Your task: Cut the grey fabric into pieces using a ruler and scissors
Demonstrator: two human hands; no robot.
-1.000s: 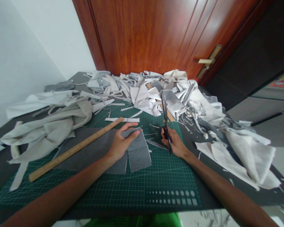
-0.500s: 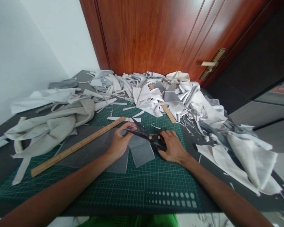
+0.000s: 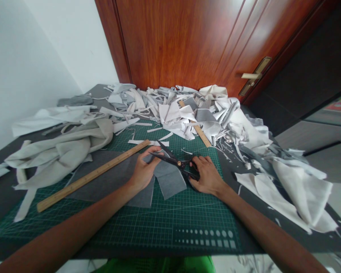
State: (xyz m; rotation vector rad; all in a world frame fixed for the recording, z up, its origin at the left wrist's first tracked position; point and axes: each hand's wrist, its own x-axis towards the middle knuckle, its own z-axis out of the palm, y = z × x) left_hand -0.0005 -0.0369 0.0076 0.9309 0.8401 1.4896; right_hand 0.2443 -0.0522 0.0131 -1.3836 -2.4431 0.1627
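A piece of grey fabric (image 3: 170, 182) lies on the green cutting mat (image 3: 165, 223). My left hand (image 3: 143, 170) pinches the fabric's upper edge, fingers closed on it. My right hand (image 3: 206, 176) grips the handles of black scissors (image 3: 173, 159). The blades are spread apart and point left, their tips at the fabric edge right by my left fingertips. A long wooden ruler (image 3: 93, 174) lies diagonally on the larger grey fabric sheet (image 3: 108, 182) to the left of my left hand.
A heap of white and grey fabric scraps (image 3: 187, 110) covers the table's far side and right side. A beige cloth (image 3: 59, 151) lies at the left. A second wooden ruler (image 3: 200, 134) sticks out of the scraps. A wooden door (image 3: 187, 41) stands behind.
A second ago the scissors pointed away from me, upright in my right hand. They have since swung left with blades spread at the fabric edge held by my left hand.
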